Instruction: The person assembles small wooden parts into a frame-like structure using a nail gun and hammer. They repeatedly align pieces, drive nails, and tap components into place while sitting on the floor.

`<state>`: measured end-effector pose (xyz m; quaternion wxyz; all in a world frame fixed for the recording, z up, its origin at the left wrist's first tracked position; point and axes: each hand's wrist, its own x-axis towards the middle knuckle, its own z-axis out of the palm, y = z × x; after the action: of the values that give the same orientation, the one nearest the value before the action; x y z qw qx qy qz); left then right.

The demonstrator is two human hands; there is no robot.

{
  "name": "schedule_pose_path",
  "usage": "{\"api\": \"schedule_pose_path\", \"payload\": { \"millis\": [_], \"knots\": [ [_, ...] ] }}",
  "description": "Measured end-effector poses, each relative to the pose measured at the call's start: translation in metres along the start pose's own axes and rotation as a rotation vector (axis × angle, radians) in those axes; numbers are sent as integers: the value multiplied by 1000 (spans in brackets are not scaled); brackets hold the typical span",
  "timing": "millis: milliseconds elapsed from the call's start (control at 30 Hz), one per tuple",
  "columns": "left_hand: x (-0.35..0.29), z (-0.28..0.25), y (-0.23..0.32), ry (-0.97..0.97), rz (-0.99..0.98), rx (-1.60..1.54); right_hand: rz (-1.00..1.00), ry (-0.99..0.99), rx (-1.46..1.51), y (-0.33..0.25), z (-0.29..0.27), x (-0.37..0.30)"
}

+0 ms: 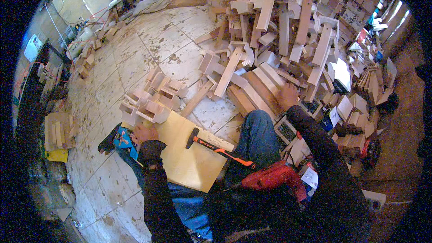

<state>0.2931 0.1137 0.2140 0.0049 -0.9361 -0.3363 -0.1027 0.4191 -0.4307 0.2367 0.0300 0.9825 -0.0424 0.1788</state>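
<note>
Left hand (146, 133) half-curled at the edge of one yellow board (176, 153), right hand (288, 96) bent over wooden planks (253, 92), both grips unclear, one hammer (216, 147) overhanging the board's right edge, tiled floor (92, 141) stretching leftward.

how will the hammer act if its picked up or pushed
The hammer is probably head-heavy, its dark head looking thick beside the slim handle. It is likely stiff, the handle showing no sag. Pushed, it may pivot rather than roll, given its T-like shape on the board.
</note>
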Motion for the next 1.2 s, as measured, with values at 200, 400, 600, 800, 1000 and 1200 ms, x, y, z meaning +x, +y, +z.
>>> {"api": "schedule_pose_path", "payload": {
  "millis": [200, 400, 600, 800, 1000, 1200],
  "knots": [
    [-5, 21, 9, 76, 68, 27, 83, -357, 99, 36, 17, -6],
    [-15, -4, 20, 178, 50, 94, -149, -20, 107, 37, 18, -15],
    [2, -21, 22, 79, 73, -267, 143, -867, 846, 42, 0, -10],
    [0, 6, 24, -50, 217, -373, 422, -720, 1132, 14, -69, -22],
    [-55, -40, 12, 256, 232, -596, 364, -288, 1425, -31, -181, -32],
    [-144, -92, -29, 98, 3, -782, 179, -271, 1375, -107, -221, -35]
  ]
}}
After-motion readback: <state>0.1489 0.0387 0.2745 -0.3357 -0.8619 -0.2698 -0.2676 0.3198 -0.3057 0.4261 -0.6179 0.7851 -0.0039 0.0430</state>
